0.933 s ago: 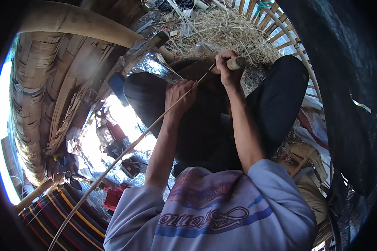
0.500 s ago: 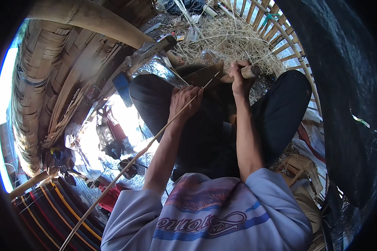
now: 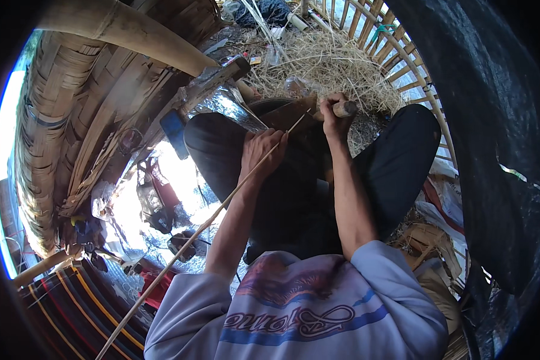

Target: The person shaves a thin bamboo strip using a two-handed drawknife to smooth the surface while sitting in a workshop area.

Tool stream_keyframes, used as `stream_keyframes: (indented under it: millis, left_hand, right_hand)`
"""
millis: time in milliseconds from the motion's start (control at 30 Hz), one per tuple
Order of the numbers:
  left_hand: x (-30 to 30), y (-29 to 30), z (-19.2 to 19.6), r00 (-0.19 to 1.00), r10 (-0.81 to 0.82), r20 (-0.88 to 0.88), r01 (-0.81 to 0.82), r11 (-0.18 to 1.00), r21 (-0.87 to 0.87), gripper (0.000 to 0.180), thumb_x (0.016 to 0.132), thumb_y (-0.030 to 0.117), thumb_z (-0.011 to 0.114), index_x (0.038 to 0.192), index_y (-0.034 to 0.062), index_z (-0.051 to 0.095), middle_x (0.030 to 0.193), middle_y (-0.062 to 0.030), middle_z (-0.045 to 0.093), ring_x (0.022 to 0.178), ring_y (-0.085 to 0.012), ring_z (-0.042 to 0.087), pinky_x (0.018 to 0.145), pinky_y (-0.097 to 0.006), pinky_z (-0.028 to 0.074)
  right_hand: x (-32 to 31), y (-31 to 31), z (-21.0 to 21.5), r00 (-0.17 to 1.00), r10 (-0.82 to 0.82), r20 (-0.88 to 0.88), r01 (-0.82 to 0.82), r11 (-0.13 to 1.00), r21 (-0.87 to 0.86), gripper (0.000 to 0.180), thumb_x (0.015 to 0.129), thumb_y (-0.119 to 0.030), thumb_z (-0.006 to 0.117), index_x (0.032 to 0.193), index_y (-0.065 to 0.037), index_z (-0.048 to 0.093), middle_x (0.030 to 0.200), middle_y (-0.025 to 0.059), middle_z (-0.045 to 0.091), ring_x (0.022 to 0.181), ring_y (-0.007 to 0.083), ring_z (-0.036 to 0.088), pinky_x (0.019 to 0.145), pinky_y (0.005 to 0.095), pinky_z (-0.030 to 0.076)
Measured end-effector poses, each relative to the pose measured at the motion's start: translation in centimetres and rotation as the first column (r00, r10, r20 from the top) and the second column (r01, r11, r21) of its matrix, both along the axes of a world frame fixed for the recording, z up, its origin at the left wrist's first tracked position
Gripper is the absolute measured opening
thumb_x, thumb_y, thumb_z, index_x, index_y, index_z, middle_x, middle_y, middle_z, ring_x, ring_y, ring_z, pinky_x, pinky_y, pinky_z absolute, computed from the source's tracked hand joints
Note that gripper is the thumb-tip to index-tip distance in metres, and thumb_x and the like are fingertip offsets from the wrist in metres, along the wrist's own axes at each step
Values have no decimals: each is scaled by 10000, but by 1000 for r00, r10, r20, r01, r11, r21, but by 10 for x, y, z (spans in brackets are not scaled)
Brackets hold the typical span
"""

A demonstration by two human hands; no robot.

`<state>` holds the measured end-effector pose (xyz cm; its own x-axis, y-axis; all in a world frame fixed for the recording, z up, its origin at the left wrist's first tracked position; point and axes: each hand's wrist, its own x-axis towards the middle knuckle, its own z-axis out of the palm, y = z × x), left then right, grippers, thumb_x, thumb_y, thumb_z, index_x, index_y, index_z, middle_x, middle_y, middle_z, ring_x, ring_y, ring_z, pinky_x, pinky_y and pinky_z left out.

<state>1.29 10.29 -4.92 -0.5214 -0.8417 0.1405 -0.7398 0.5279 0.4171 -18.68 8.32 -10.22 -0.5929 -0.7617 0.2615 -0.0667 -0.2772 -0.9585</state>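
Note:
My left hand pinches a long thin bamboo strip that runs from the lower left up to my lap. My right hand is closed on the wooden handle of a knife, whose broad blade lies against the strip's upper end. Both hands work over my knees in dark trousers. The strip's far tip sits at the blade, just left of my right hand.
A thick bamboo pole crosses the upper left above a woven bamboo wall. Dry straw shavings pile ahead inside a curved bamboo frame. A striped cloth lies lower left. Dark sheeting hangs right.
The view has shifted so my hands sit slightly lower and to the right. The strip stays gripped; the knife blade remains at its upper end.

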Motion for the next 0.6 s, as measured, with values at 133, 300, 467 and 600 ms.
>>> stream_keyframes:
  millis: [133,300,467,600]
  left_hand:
    - [1,1,2,999,19,45,-21,998,51,250,930,254,517,749,88,565,716,-69,567,763,-260,608,732,-409,412]
    - [0,2,1,997,40,58,-45,996,73,253,931,255,516,746,89,561,712,-68,560,771,-261,608,747,-414,413]
    - [-2,1,3,998,21,55,-25,997,79,262,933,257,510,741,86,555,713,-68,559,770,-263,606,752,-421,412]
    - [1,1,3,999,20,40,-23,998,62,260,933,255,511,742,86,561,711,-68,559,765,-267,604,741,-418,414]
  right_hand:
    - [7,4,10,996,-5,-87,8,999,39,150,773,-70,678,686,-31,563,613,-5,545,584,64,495,557,253,415]
    - [8,6,1,997,-21,-72,25,999,48,151,767,-59,678,684,-29,556,614,-9,542,598,67,504,561,253,417]
    - [2,1,-13,994,-17,-108,22,999,43,162,771,-58,672,671,-34,545,609,-4,535,583,74,495,559,255,411]
    - [1,-6,-2,1000,29,5,-29,999,28,155,764,-72,677,672,-44,556,607,-6,532,583,71,489,562,251,411]
